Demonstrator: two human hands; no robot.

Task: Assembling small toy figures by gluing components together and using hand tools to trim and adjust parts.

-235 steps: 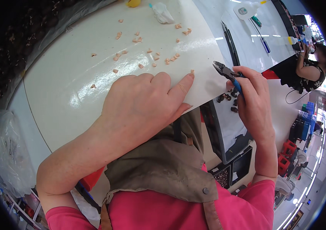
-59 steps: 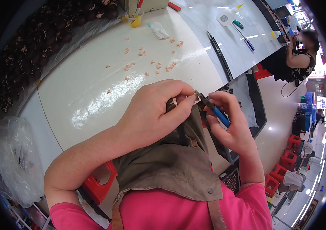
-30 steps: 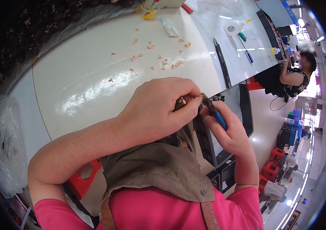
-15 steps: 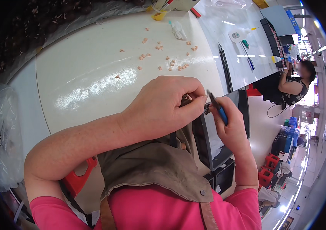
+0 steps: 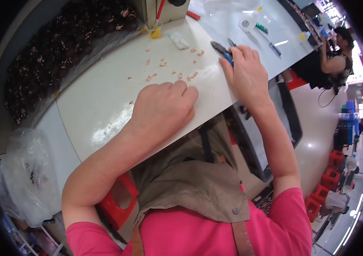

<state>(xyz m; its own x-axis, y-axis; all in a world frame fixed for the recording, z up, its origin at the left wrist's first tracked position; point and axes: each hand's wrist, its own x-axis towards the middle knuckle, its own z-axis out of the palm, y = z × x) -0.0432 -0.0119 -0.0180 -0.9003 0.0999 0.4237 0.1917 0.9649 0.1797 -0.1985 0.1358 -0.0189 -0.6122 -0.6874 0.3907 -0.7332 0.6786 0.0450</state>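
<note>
My left hand (image 5: 164,106) is closed in a loose fist just above the white table's near edge; whatever its curled fingers hold is hidden. To the right, my right hand (image 5: 249,77) reaches over the tabletop, fingers around the blue handles of a pair of pliers (image 5: 220,48). The dark jaws point away to the upper left, low over the table. A slim dark tool's tip (image 5: 232,42) shows beside the pliers. Small pale pink pieces (image 5: 163,64) lie scattered beyond my left hand.
A heap of dark round things (image 5: 58,55) with pink bits fills the far left. Clear plastic bags (image 5: 30,175) hang at left. A machine base (image 5: 168,17) stands at the back. Right of my lap is a dark-rimmed tray (image 5: 252,141). Another person (image 5: 335,59) sits far right.
My hands have parted. The right has carried the pliers away over the table to the right; the left has moved from above my lap to the table's edge. The view has turned.
</note>
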